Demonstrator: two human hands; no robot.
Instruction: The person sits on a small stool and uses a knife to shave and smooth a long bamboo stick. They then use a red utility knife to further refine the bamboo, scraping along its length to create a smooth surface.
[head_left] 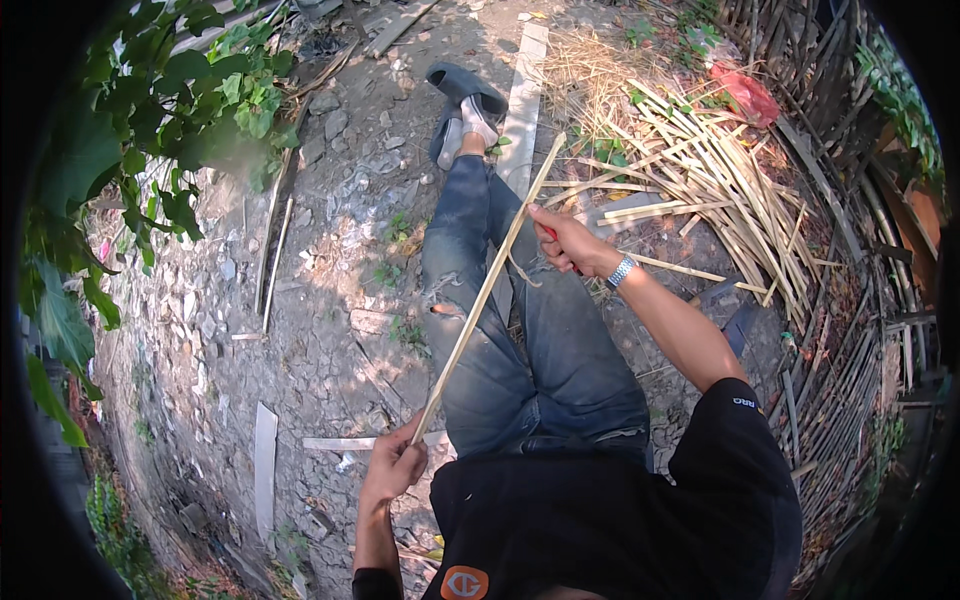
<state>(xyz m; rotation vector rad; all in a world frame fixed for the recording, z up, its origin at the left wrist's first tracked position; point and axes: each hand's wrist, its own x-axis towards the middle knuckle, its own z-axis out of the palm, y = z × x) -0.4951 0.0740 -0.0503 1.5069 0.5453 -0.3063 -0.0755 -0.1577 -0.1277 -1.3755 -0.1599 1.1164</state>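
Observation:
A long pale bamboo strip [487,290] runs slantwise over my outstretched legs. Its lower end is gripped in my closed left hand [397,464], beside my left hip. Higher up, my right hand [578,246] is closed around a red-handled tool [549,232], right beside the strip. The tool's blade is hidden, so I cannot tell its kind. A thin curled shaving [522,272] hangs off the strip just below my right hand. My jeans [575,340] lie under the strip, the legs crossed at the ankles.
A pile of split bamboo strips [740,190] spreads at the right, with straw-like shavings [590,85] behind it. A board [525,110] lies beside my feet. Leafy branches [180,120] overhang the left. Stacked sticks [850,400] line the right edge. The ground is stony.

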